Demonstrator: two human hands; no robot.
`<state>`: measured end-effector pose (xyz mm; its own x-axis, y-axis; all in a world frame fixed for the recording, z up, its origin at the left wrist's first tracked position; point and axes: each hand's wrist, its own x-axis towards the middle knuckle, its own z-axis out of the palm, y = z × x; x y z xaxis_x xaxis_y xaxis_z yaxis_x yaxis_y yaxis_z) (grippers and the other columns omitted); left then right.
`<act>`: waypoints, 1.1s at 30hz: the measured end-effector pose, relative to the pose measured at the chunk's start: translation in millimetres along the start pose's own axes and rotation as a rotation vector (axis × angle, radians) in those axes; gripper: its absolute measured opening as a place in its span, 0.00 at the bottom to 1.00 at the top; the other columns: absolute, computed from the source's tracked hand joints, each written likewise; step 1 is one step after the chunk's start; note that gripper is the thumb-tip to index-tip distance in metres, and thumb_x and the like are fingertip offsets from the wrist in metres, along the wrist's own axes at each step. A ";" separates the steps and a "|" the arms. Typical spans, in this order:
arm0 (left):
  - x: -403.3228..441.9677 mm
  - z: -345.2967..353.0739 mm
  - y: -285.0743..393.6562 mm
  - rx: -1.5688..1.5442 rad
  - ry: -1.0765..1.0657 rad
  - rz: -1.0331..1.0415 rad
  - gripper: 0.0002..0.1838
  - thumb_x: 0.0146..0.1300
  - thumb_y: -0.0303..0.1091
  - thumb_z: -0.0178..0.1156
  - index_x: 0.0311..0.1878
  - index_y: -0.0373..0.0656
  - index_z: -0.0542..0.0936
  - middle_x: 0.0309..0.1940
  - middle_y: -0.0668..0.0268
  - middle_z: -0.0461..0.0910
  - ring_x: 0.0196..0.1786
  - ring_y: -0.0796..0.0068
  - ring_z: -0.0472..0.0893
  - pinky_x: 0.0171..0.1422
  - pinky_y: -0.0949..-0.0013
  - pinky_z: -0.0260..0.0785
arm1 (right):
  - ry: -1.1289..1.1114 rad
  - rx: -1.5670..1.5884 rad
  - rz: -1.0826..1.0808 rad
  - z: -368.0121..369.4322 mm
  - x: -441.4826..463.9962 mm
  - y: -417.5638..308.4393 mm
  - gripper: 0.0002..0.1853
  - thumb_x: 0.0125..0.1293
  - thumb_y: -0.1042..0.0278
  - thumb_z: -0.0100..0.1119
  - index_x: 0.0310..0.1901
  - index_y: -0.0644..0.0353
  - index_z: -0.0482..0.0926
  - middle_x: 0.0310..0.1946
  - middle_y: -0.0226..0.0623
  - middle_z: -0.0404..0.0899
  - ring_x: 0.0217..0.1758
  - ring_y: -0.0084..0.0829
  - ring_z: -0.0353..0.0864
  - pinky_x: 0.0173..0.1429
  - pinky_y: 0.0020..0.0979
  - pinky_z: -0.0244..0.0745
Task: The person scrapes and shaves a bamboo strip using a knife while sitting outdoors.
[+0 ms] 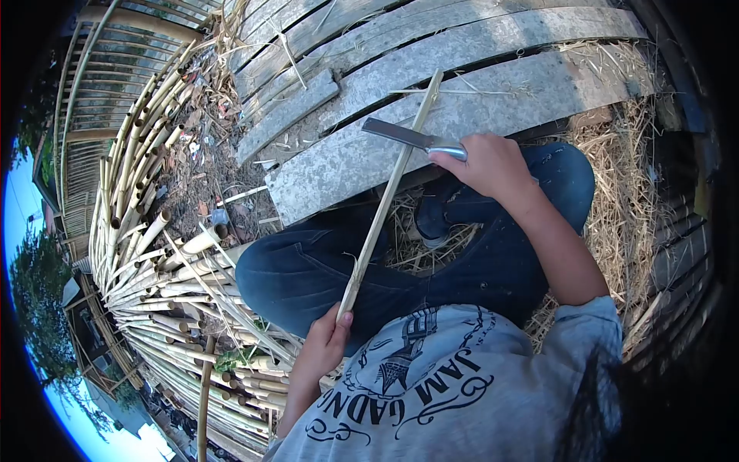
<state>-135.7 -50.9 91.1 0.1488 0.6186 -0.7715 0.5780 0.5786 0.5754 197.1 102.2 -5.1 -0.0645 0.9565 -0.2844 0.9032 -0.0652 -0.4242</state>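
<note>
A long split bamboo strip [385,202] slants up from my lap, its far end resting over the wooden planks. My left hand [326,339] is closed round its near end, close to my shirt. In my right hand [486,164] is the metal handle of a knife [402,135] with a broad, flat blade. That blade lies across the strip near its upper part; whether it bites into the bamboo I cannot tell. Frayed fibres show on the strip just above my left hand.
Weathered planks [462,115] with gaps between them spread in front of me, a short loose board [289,115] on top. Bamboo poles [165,308] are piled at the left. Straw-like shavings [616,208] lie at the right. A bamboo fence [100,92] stands at the upper left.
</note>
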 end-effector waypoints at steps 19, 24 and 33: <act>3.5 -1.5 -0.6 -0.027 -0.049 0.033 0.18 0.79 0.44 0.45 0.36 0.40 0.72 0.18 0.75 0.66 0.22 0.85 0.64 0.26 0.76 0.57 | -0.027 -0.100 0.005 -9.2 -12.3 -14.3 0.39 0.62 0.26 0.52 0.27 0.65 0.86 0.24 0.51 0.83 0.29 0.50 0.86 0.34 0.43 0.80; 1.8 -3.6 -3.7 -0.054 -0.065 0.006 0.18 0.79 0.45 0.46 0.36 0.41 0.71 0.19 0.75 0.66 0.22 0.85 0.64 0.26 0.76 0.57 | 0.028 -0.007 0.066 -9.5 2.9 10.1 0.40 0.62 0.26 0.51 0.28 0.65 0.86 0.23 0.51 0.82 0.29 0.50 0.85 0.34 0.44 0.79; 5.0 -3.2 -1.8 -0.069 -0.077 0.019 0.18 0.79 0.44 0.46 0.37 0.41 0.71 0.19 0.76 0.65 0.22 0.85 0.64 0.26 0.76 0.56 | 0.002 -0.109 0.032 -18.8 -8.8 5.5 0.38 0.62 0.28 0.54 0.28 0.66 0.84 0.24 0.53 0.82 0.31 0.51 0.85 0.38 0.47 0.78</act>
<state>-138.6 -47.2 87.1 0.2219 0.5888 -0.7772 0.5182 0.6040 0.6055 210.6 98.8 11.2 -0.0338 0.9551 -0.2943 0.9455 -0.0648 -0.3190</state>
